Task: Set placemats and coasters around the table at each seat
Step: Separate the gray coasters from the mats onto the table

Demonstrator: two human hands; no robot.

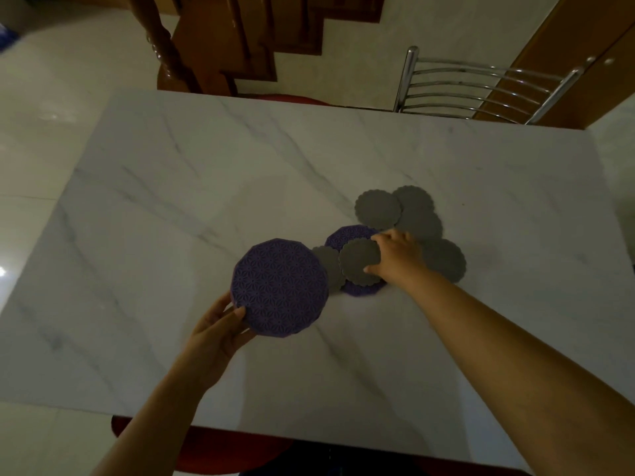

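Counter (171, 201) is bare across its left half and far side, with a chair (481, 94) at the far right edge. Left hand (214, 334) pinches the near-left rim of a purple placemat (280, 286), thumb on top. Right hand (398, 255) pinches a grey coaster (359, 261) over a second placemat (347, 237); more coasters (378, 206) overlap just beyond.

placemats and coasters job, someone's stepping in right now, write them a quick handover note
Left hand: holds a purple placemat by its near-left edge.
Right hand: fingers pinch a grey coaster that lies over a second purple placemat.
Other grey coasters: one between the placemats, the rest overlapping in a cluster right of centre on the marble table.
Done: nothing set at a seat yet.
Left: place a mat and coaster at every seat, including the one by the metal chair on the far side.
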